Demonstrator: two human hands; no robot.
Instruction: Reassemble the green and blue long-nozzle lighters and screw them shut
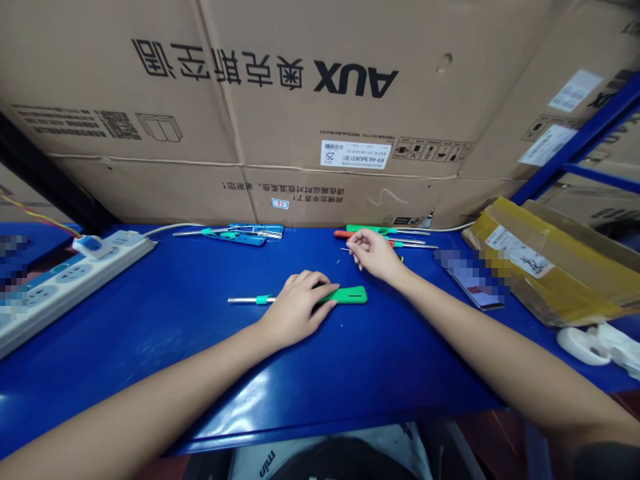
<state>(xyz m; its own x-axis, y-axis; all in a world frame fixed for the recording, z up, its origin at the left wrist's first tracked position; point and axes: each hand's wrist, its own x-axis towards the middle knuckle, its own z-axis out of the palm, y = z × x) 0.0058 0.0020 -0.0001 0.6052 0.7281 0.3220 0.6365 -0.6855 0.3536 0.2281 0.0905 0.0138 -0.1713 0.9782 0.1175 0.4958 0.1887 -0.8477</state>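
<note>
Left hand (297, 310) is palm-down over a green-handled tool (354, 295), likely a long-nosed lighter, thumb and fingers gripping the handle; tool lies flat in mid-tabletop, crosswise, handle end to the right, metal barrel (241, 301) and teal collar (264, 300) poking out left of the hand. Right hand (373, 255) is up and right of it, near the back, thumb and fingertips drawn together; a thin sliver (345, 249) shows at the fingertips, but whether it's pinched or just lying behind, can't tell. Right by that hand sits a group of similar tools, incl. a red handle (342, 234) and a green handle (360, 229) at the foot of the cardboard box (280, 140). Tiny bit (338, 261) on the blue tabletop (400, 373) left of the right hand, too small to identify. For good handling: left grip best kept low and firm on the handle, so the tool can't roll or swivel; barrel clear of the wrist. Right fingertips best used in a light pinch, wrist low, since anything that thin could slip and vanish among the tools. Neighbouring handles are close, so a careless sweep might drag them along. Blue-handled tools (243, 238) sit well apart at back left, phone (473, 279) and taped carton (575, 273) further right; no crowding around the left hand.
</note>
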